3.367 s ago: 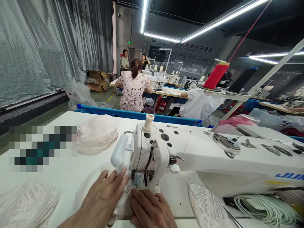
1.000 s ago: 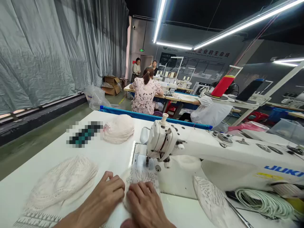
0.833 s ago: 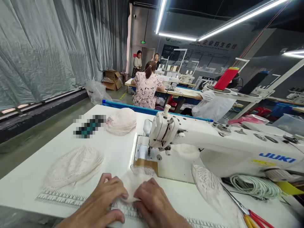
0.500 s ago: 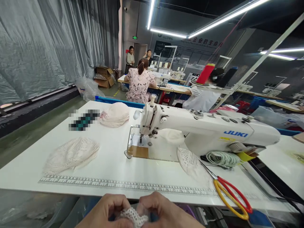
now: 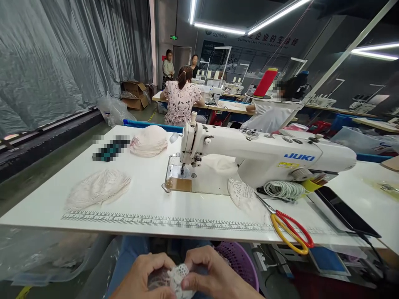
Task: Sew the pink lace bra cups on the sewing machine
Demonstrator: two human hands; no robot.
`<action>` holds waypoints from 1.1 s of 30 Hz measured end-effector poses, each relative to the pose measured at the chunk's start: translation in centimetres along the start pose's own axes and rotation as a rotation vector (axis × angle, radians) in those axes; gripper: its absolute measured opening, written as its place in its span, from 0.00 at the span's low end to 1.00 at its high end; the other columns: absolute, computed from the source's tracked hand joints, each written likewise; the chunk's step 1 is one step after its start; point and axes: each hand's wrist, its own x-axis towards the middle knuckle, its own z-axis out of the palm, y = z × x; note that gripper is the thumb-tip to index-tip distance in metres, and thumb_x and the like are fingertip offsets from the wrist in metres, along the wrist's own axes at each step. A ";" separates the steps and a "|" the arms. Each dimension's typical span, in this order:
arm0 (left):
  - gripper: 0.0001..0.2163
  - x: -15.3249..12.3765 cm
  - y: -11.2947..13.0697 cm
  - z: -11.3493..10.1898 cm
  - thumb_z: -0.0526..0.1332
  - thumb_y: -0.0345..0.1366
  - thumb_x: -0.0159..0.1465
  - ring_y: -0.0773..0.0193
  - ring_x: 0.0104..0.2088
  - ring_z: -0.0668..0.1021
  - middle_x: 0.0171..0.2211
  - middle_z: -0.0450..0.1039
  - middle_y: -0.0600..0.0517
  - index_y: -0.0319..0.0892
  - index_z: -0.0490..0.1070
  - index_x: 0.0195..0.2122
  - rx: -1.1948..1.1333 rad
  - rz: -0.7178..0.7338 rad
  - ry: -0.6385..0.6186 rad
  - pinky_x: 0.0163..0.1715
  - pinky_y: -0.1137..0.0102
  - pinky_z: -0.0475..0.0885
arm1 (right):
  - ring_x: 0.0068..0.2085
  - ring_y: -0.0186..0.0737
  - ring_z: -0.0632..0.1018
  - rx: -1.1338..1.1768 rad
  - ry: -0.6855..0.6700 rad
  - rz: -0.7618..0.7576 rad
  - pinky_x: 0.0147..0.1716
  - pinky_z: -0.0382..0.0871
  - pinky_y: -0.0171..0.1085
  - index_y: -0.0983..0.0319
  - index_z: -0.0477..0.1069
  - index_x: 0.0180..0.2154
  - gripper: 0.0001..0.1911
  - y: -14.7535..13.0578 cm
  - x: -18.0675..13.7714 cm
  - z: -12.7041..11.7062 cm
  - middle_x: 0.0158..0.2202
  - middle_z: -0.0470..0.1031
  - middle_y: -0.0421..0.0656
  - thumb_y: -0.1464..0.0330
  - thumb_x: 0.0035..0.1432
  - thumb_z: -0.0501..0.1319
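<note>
A piece of white lace fabric (image 5: pixel 181 276) is bunched between my two hands, low in the view and in front of the table edge. My left hand (image 5: pixel 145 276) curls its fingers round the fabric's left side. From the right, my right hand (image 5: pixel 208 272) pinches it between thumb and fingers. The white sewing machine (image 5: pixel 264 151) stands on the table beyond. Left of it lie a cream lace piece (image 5: pixel 98 189) and a pale pink-edged fabric pile (image 5: pixel 149 141). Another lace piece (image 5: pixel 245 195) lies near the scissors (image 5: pixel 291 230) with red and yellow handles.
A printed ruler (image 5: pixel 165 220) runs along the table's front edge, with the scissors' handles jutting past that edge. Below are a purple basket (image 5: pixel 241 261) and a clear plastic bin (image 5: pixel 59 257). Coiled white cord (image 5: pixel 283 189) lies by the machine. Other people sit at machines ahead.
The camera view has tilted down, showing more of the purple basket and the bin below the table. My hands still hold the lace fabric, with the right thumb now across it.
</note>
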 end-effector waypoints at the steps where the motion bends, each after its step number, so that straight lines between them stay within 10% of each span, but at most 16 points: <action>1: 0.08 -0.1 0.0 0.1 0.63 0.40 0.51 0.59 0.37 0.69 0.31 0.69 0.56 0.46 0.73 0.32 0.031 -0.002 0.009 0.36 0.73 0.60 | 0.29 0.32 0.67 -0.023 0.005 -0.001 0.28 0.60 0.29 0.64 0.73 0.28 0.21 0.4 -0.2 0.0 0.25 0.67 0.37 0.52 0.48 0.66; 20: 0.17 -0.3 -0.4 0.3 0.53 0.55 0.59 0.62 0.32 0.70 0.29 0.68 0.55 0.49 0.73 0.32 -0.012 -0.042 0.073 0.54 0.62 0.58 | 0.25 0.30 0.67 -0.075 0.050 -0.112 0.26 0.57 0.28 0.66 0.73 0.28 0.11 0.6 0.2 0.5 0.23 0.67 0.37 0.65 0.58 0.60; 33: 0.14 0.6 -0.5 0.3 0.53 0.43 0.61 0.65 0.28 0.68 0.25 0.64 0.54 0.42 0.73 0.27 -0.024 0.051 0.066 0.28 0.73 0.58 | 0.30 0.32 0.66 -0.195 0.069 -0.011 0.29 0.56 0.29 0.63 0.71 0.29 0.10 -0.1 0.4 0.6 0.25 0.65 0.35 0.63 0.52 0.66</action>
